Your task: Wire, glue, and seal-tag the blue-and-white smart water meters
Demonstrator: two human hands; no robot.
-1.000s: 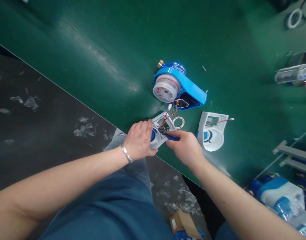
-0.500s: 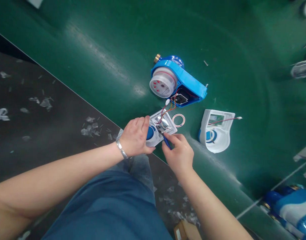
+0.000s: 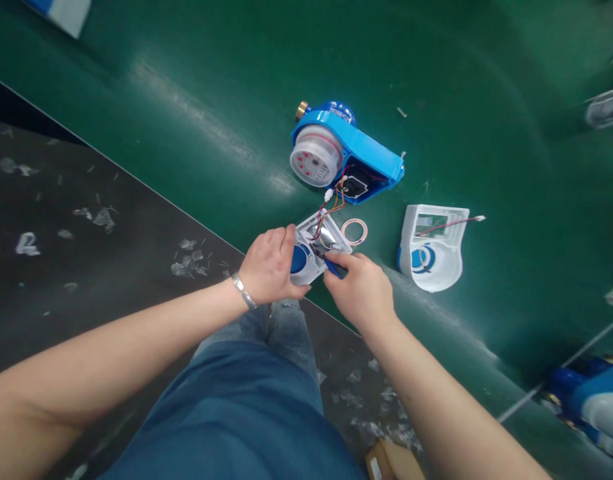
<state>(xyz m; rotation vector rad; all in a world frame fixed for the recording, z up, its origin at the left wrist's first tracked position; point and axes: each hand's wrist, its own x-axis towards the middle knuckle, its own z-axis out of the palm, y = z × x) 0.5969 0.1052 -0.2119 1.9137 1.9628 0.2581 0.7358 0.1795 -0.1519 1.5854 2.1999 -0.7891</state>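
A blue water meter [image 3: 336, 150] with a white dial lies on the green table [image 3: 211, 87]. Red and yellow wires run from it down to a white cover [image 3: 313, 250] with a blue button. My left hand [image 3: 270, 265] grips that cover at the table's front edge. My right hand [image 3: 359, 290] pinches a small blue-handled tool [image 3: 332, 268] whose tip is inside the cover. A copper coil ring [image 3: 355, 231] lies just beside the cover.
A second white cover [image 3: 431, 248] with a circuit board and loose wire lies to the right. More blue and white meters [image 3: 593, 407] sit at lower right. A cardboard box [image 3: 393, 460] stands on the dark floor, which is strewn with plastic scraps.
My right hand has shifted its grip, turning the blue tool from pointing left to angling up into the cover. The view has drifted, so everything sits slightly higher and further left.
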